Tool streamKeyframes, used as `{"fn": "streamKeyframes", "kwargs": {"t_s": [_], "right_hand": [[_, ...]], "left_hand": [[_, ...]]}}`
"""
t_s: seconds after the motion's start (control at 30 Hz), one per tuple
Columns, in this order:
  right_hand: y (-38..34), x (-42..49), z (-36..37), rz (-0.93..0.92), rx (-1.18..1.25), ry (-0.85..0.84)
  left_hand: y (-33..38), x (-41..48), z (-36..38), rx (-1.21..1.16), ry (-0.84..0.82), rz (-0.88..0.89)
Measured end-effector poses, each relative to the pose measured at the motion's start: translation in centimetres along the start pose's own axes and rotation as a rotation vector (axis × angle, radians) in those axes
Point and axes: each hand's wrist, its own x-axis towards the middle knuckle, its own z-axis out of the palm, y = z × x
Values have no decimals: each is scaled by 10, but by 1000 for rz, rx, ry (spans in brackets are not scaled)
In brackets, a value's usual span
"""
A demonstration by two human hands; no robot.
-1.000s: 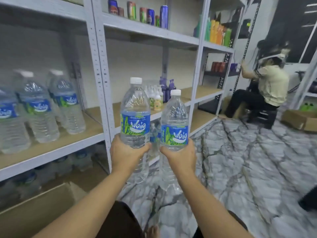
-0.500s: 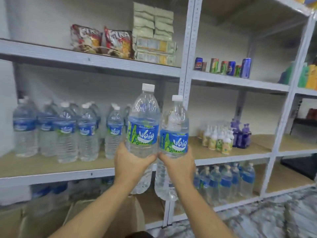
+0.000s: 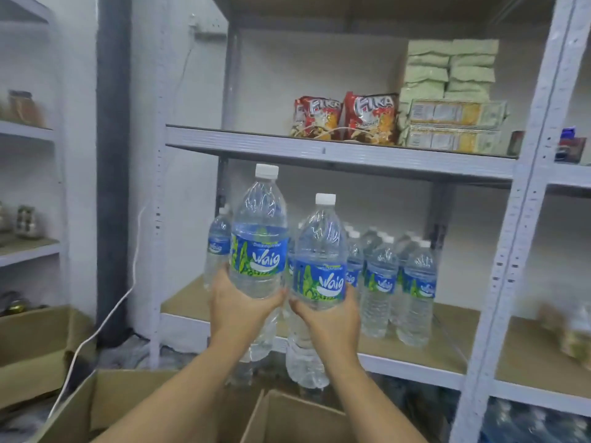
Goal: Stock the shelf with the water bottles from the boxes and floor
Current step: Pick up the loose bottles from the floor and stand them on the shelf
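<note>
I hold two large clear water bottles with blue-green labels and white caps upright in front of the shelf. My left hand [image 3: 238, 306] grips the taller-looking left bottle [image 3: 259, 238] around its lower half. My right hand [image 3: 331, 321] grips the right bottle [image 3: 320, 251] the same way. Both bottles hang just in front of the middle shelf board [image 3: 447, 338], where several smaller water bottles [image 3: 399, 282] stand in rows behind them. One more small bottle [image 3: 218, 247] stands at the shelf's left end.
Snack bags [image 3: 347, 118] and stacked packets [image 3: 451, 94] fill the shelf above. Open cardboard boxes [image 3: 281, 417] sit below my arms, another box [image 3: 32, 346] at left. A white cable [image 3: 105, 321] runs down the wall. A grey upright post [image 3: 511, 251] stands to the right.
My view has swung left along the shelving and moved closer. Both hands still carry the two bottles, now in front of the left bay with the stocked bottles behind.
</note>
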Motion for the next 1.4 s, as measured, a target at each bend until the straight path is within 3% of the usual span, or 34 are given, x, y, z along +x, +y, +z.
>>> {"fn": "streamKeyframes", "kwargs": {"t_s": [0.47, 0.83, 1.1, 1.4], "right_hand": [[47, 69, 194, -41, -1, -140], [106, 128, 310, 44, 14, -114], [136, 159, 363, 122, -41, 20], [163, 158, 381, 149, -154, 9]], "left_hand": [[-137, 148, -20, 43, 122, -25], [-220, 225, 9, 65, 168, -3], [-243, 244, 12, 85, 168, 12], [-257, 251, 14, 168, 162, 35]]}}
